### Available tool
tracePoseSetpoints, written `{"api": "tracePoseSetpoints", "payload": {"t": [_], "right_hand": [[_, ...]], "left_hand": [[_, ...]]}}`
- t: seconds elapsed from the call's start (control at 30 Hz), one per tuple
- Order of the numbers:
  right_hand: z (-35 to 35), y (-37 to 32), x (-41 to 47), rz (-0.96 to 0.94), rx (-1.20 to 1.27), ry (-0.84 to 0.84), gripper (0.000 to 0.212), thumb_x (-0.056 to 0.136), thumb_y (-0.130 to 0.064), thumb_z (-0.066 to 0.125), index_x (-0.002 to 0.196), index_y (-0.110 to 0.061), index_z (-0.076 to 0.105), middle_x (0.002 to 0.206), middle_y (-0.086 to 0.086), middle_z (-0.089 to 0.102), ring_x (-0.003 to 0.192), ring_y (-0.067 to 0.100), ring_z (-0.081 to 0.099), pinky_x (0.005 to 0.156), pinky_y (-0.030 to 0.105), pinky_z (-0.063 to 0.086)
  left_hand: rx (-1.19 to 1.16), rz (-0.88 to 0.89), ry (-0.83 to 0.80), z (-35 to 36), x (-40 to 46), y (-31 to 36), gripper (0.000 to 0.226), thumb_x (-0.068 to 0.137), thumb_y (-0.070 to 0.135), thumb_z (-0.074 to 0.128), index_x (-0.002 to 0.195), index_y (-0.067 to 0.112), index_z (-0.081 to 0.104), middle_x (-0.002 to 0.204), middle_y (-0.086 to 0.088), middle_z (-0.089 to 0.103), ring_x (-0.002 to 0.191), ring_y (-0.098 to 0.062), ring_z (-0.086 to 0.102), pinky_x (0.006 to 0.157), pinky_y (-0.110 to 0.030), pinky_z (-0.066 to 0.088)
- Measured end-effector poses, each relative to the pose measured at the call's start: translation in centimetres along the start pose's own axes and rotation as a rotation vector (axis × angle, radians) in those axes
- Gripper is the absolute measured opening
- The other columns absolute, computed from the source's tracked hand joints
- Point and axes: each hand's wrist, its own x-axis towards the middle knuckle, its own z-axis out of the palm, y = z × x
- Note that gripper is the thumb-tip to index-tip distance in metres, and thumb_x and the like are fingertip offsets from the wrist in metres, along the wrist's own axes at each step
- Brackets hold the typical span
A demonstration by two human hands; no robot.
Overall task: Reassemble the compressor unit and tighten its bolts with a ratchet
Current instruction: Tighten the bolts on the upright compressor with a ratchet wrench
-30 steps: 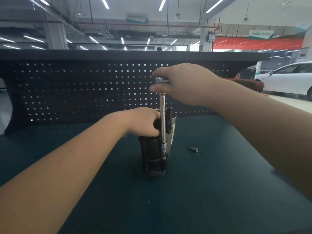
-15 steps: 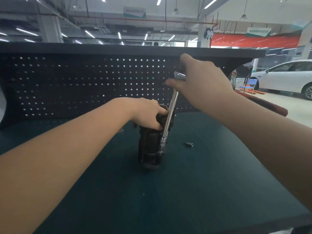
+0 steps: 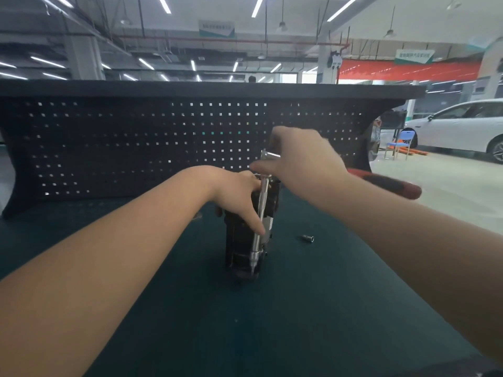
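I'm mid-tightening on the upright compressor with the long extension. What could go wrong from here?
1. The ratchet sits on a long, slightly tilted extension; the right hand turns it far above the bolt, so the bit could cam off.
2. The compressor stands on end, steadied only by the left hand; side force may tip it.
3. The loose socket could roll across the table.

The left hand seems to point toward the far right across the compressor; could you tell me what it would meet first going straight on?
Probably the ratchet extension shaft, right at the left hand fingertips; depth is unclear.
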Motion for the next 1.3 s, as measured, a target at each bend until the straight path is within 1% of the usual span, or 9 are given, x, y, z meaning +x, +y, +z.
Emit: {"api": "tracePoseSetpoints", "payload": {"t": [0.13, 0.27, 0.37, 0.5, 0.67, 0.77, 0.9, 1.2, 1.3], "right_hand": [[-0.1, 2.0, -0.5, 0.016, 0.064, 0.028, 0.031, 0.079, -0.056, 0.063, 0.083, -0.028, 0.051, 0.081, -0.008, 0.061, 0.071, 0.016, 0.057, 0.058, 0.029, 0.042], [-1.1, 7.1, -1.2, 0.124, 0.175, 0.162, 0.035, 0.083, -0.055, 0.053, 0.071, -0.023, 0.046, 0.067, -0.009, 0.054, 0.061, 0.010, 0.051, 0.052, 0.026, 0.036], [0.0, 12.2, -1.9, 0.444, 0.269, 0.193, 0.037, 0.093, -0.041, 0.043, 0.079, -0.009, 0.052, 0.068, 0.006, 0.053, 0.057, 0.018, 0.045, 0.051, 0.028, 0.031], [4.4, 17.2, -3.3, 1.086, 0.687, -0.042, 0.028, 0.097, -0.023, 0.034, 0.073, -0.013, 0.043, 0.051, 0.008, 0.036, 0.025, 0.011, 0.026, 0.036, 0.013, 0.027], [10.9, 18.7, -5.1, 1.333, 0.769, -0.131, 0.030, 0.099, -0.008, 0.034, 0.069, -0.010, 0.035, 0.058, 0.008, 0.029, 0.040, 0.016, 0.029, 0.044, 0.020, 0.029], [13.7, 17.5, -4.5, 1.249, 0.683, -0.198, 0.018, 0.100, -0.013, 0.037, 0.101, -0.004, 0.052, 0.077, 0.010, 0.045, 0.061, 0.023, 0.046, 0.063, 0.033, 0.045], [14.7, 14.3, -4.6, 0.931, 0.110, -0.390, 0.036, 0.090, -0.020, 0.059, 0.126, -0.018, 0.059, 0.126, -0.006, 0.060, 0.117, 0.017, 0.058, 0.090, 0.026, 0.046], [17.7, 12.6, -5.4, 0.688, -0.029, -0.524, 0.031, 0.099, -0.019, 0.040, 0.121, -0.006, 0.057, 0.124, 0.013, 0.059, 0.113, 0.031, 0.057, 0.082, 0.034, 0.044], [16.5, 11.9, -4.8, 0.716, -0.026, -0.292, 0.029, 0.095, -0.032, 0.047, 0.113, -0.010, 0.054, 0.117, 0.010, 0.059, 0.109, 0.033, 0.056, 0.076, 0.033, 0.039]], "left_hand": [[0.017, 0.011, 0.027, 0.3, 0.2, -0.4, 0.121, 0.048, 0.078, 0.071, 0.152, 0.035, 0.025, 0.151, 0.009, 0.024, 0.135, -0.022, 0.037, 0.109, -0.042, 0.040], [0.054, 0.023, 0.076, 0.7, 0.5, -1.3, 0.125, 0.048, 0.083, 0.061, 0.154, 0.029, 0.022, 0.156, 0.011, 0.020, 0.140, -0.021, 0.031, 0.108, -0.035, 0.030], [0.044, 0.033, 0.098, 0.8, 0.5, -1.7, 0.105, 0.064, 0.074, 0.067, 0.151, 0.030, 0.030, 0.155, 0.012, 0.022, 0.137, -0.020, 0.034, 0.105, -0.032, 0.031], [0.042, 0.073, 0.174, 0.9, 0.6, -1.6, 0.065, 0.083, 0.046, 0.070, 0.142, 0.032, 0.045, 0.148, 0.009, 0.035, 0.119, -0.014, 0.044, 0.090, -0.025, 0.035], [0.038, 0.069, 0.169, 0.6, 0.9, -1.2, 0.060, 0.086, 0.038, 0.069, 0.141, 0.032, 0.047, 0.147, 0.009, 0.035, 0.126, -0.016, 0.045, 0.096, -0.026, 0.038], [0.036, 0.045, 0.167, 0.7, 1.0, -1.2, 0.062, 0.085, 0.041, 0.068, 0.142, 0.035, 0.045, 0.149, 0.012, 0.032, 0.127, -0.017, 0.043, 0.094, -0.026, 0.036], [0.040, 0.016, 0.182, 0.9, 0.9, -0.9, 0.063, 0.085, 0.042, 0.069, 0.143, 0.036, 0.045, 0.150, 0.012, 0.033, 0.127, -0.019, 0.044, 0.095, -0.029, 0.038], [0.053, -0.013, 0.198, 1.0, 1.8, 0.7, 0.065, 0.086, 0.040, 0.068, 0.146, 0.034, 0.041, 0.142, 0.003, 0.046, 0.120, -0.023, 0.051, 0.094, -0.031, 0.044], [0.038, -0.010, 0.178, 0.8, 1.8, 0.4, 0.066, 0.088, 0.040, 0.067, 0.148, 0.031, 0.039, 0.145, 0.004, 0.044, 0.122, -0.021, 0.050, 0.090, -0.026, 0.040]]}}
